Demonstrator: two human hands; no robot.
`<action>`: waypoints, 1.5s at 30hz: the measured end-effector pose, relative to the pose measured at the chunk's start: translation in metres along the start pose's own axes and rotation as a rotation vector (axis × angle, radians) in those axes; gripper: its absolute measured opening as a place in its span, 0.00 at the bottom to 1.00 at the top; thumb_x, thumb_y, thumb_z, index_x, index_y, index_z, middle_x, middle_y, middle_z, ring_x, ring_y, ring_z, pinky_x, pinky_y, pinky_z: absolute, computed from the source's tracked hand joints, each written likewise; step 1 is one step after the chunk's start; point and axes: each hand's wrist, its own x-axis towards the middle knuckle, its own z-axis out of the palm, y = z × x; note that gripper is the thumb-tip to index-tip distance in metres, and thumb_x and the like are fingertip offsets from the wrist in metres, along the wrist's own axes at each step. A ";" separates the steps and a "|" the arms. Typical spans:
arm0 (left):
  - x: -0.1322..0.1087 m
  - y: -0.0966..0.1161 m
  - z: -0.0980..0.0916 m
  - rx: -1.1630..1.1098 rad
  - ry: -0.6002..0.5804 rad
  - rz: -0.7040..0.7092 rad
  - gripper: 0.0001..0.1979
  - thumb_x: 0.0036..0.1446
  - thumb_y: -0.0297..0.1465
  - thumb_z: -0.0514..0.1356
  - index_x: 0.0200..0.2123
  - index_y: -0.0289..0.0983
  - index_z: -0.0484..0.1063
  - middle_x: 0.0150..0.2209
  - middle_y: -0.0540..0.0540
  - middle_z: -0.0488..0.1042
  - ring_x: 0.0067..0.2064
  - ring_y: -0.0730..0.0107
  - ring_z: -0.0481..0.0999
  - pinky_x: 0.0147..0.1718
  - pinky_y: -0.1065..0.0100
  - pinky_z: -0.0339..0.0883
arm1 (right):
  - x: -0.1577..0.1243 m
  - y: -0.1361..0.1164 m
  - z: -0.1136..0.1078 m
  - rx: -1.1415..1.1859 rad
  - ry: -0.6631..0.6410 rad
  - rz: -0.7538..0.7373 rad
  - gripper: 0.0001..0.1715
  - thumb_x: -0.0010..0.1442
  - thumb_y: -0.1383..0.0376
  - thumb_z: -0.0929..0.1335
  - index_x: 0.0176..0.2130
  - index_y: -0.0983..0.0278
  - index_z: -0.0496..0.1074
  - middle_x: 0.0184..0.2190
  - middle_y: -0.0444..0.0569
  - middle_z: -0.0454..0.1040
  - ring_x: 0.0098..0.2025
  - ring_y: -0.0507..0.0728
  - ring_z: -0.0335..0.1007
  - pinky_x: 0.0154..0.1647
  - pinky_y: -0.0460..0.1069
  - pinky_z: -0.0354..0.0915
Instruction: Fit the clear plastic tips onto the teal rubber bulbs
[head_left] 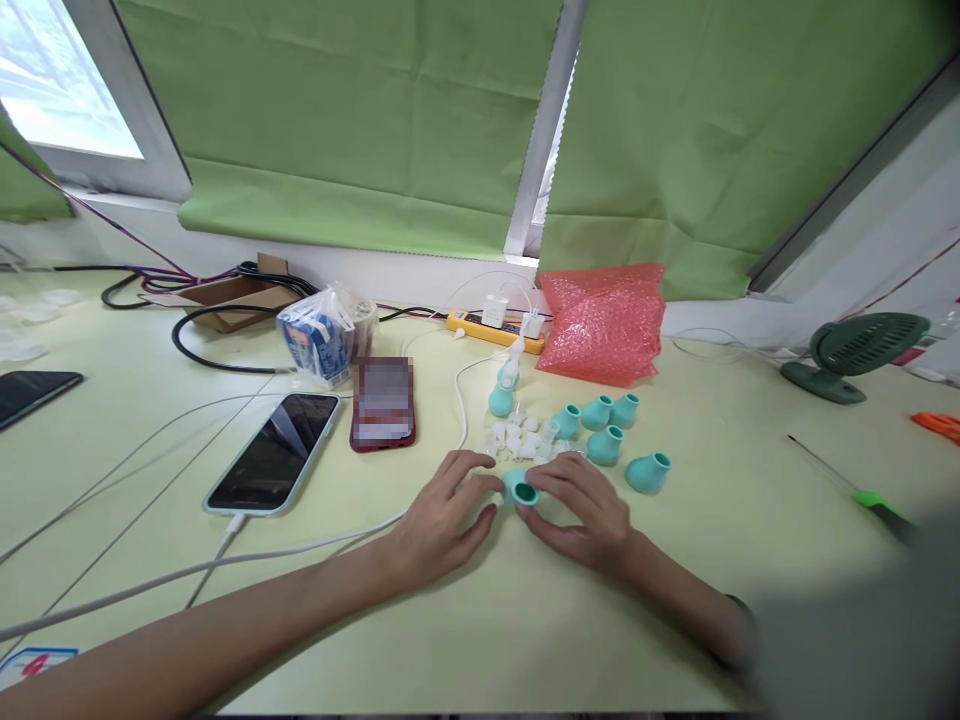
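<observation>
Both of my hands rest on the pale yellow table (525, 620) and meet around one teal rubber cup (520, 489), whose open mouth faces me. My left hand (442, 520) pinches its left side with thumb and fingers. My right hand (581, 510) grips its right side. Just behind the hands lies a heap of small clear plastic pieces (521, 438). Several more teal cups (606, 430) stand behind and to the right, and one teal cup with a white nozzle (504, 390) stands further back.
A phone on a white cable (274, 453) and a red-cased phone (383, 405) lie to the left. A blue packet in a plastic bag (324, 335), pink bubble wrap (604, 322), a yellow power strip (491, 328), a green fan (855, 352) and a green-handled screwdriver (862, 490) lie around.
</observation>
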 end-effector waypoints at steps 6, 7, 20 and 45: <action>-0.002 -0.002 0.004 0.189 -0.149 -0.147 0.11 0.48 0.22 0.49 0.36 0.35 0.64 0.38 0.42 0.60 0.35 0.66 0.64 0.29 0.65 0.64 | 0.041 0.045 -0.040 -0.195 0.221 0.385 0.08 0.46 0.66 0.68 0.31 0.63 0.67 0.25 0.46 0.70 0.25 0.52 0.66 0.28 0.48 0.65; -0.002 -0.003 0.005 0.180 -0.184 -0.150 0.12 0.47 0.20 0.48 0.36 0.35 0.64 0.38 0.42 0.60 0.34 0.67 0.64 0.28 0.67 0.63 | 0.046 0.059 -0.043 -0.202 0.217 0.430 0.09 0.46 0.65 0.67 0.31 0.63 0.67 0.26 0.46 0.70 0.26 0.52 0.67 0.29 0.48 0.66; 0.000 0.002 -0.001 0.171 -0.121 -0.065 0.08 0.50 0.25 0.49 0.34 0.35 0.65 0.40 0.40 0.61 0.42 0.61 0.61 0.38 0.59 0.62 | 0.032 0.148 -0.010 -0.306 -0.580 0.659 0.07 0.44 0.65 0.65 0.25 0.67 0.68 0.24 0.49 0.71 0.27 0.54 0.65 0.23 0.45 0.58; -0.001 0.004 -0.005 0.011 -0.120 -0.078 0.09 0.53 0.27 0.48 0.38 0.35 0.61 0.38 0.42 0.64 0.40 0.64 0.62 0.38 0.63 0.60 | 0.074 0.046 -0.002 0.112 0.120 0.390 0.07 0.54 0.62 0.60 0.28 0.64 0.62 0.29 0.47 0.63 0.33 0.53 0.62 0.34 0.49 0.61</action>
